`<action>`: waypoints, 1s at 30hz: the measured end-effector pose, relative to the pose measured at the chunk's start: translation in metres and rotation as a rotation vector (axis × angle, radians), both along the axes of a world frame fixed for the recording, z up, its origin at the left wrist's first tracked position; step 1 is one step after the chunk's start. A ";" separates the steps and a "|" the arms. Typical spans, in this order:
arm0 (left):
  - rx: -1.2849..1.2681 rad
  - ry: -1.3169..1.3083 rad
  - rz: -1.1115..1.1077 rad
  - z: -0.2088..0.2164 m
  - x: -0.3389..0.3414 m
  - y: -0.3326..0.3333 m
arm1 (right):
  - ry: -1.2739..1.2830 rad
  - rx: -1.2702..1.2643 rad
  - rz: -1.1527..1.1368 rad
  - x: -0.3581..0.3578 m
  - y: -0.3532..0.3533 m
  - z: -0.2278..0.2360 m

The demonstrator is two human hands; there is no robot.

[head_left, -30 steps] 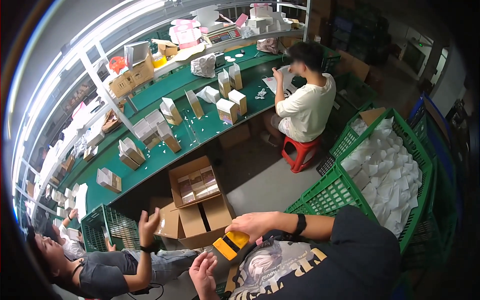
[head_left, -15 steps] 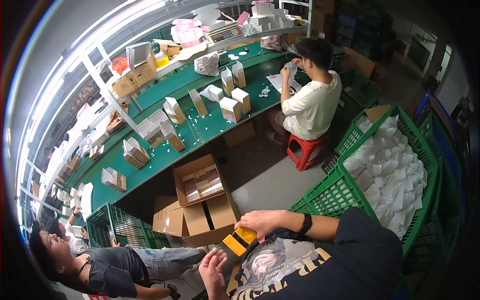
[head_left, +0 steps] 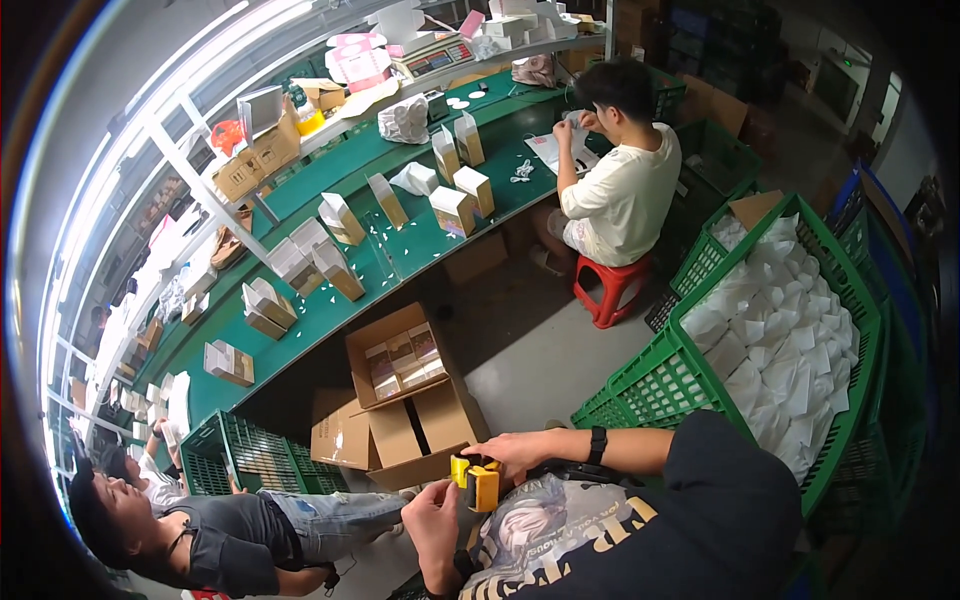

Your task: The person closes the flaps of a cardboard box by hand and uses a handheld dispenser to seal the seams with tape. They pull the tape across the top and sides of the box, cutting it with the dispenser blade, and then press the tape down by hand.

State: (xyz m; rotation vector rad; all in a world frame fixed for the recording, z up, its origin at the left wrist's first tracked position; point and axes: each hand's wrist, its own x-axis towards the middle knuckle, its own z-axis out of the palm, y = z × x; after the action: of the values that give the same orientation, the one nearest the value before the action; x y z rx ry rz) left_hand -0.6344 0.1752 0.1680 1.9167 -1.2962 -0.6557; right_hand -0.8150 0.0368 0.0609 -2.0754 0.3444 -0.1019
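A yellow and black handheld tape dispenser (head_left: 484, 487) is in front of my chest. My right hand (head_left: 505, 452), with a black band on its wrist, grips it from behind and above. My left hand (head_left: 432, 522) is right beside the dispenser's left side, fingers pinched together close to it. What those fingers hold, if anything, is too small to make out. Just beyond my hands stands an open cardboard box (head_left: 440, 425), with a second open box (head_left: 398, 352) behind it holding several small printed boxes.
Several small open cartons (head_left: 452, 211) stand along the green workbench (head_left: 400, 270). A co-worker (head_left: 625, 180) sits on a red stool (head_left: 609, 297); another person (head_left: 230, 530) is at my left. A green crate (head_left: 700, 370) of white packets is at the right, another (head_left: 215, 455) at the left.
My hands have come closer together. The tape dispenser has turned more upright, and the clear strip seen earlier between it and my left fingers is no longer distinguishable.
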 end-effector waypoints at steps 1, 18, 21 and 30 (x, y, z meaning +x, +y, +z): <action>-0.031 -0.044 -0.021 -0.001 -0.001 -0.001 | 0.055 0.077 -0.012 0.000 0.000 0.003; 0.055 -0.370 -0.139 -0.008 0.016 0.007 | -0.192 0.086 -0.340 -0.044 -0.060 0.045; 0.099 -0.333 -0.077 -0.022 0.023 0.017 | -0.792 0.223 -0.254 -0.060 -0.078 0.141; 0.204 -0.411 0.043 -0.051 0.039 0.040 | -1.547 0.099 0.116 -0.097 -0.057 0.297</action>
State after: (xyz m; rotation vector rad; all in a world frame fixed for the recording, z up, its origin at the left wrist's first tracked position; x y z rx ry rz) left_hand -0.5958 0.2155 0.1169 2.3267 -1.4745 -0.3942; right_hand -0.9118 -0.0204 0.3580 -1.3741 -0.6970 -1.4449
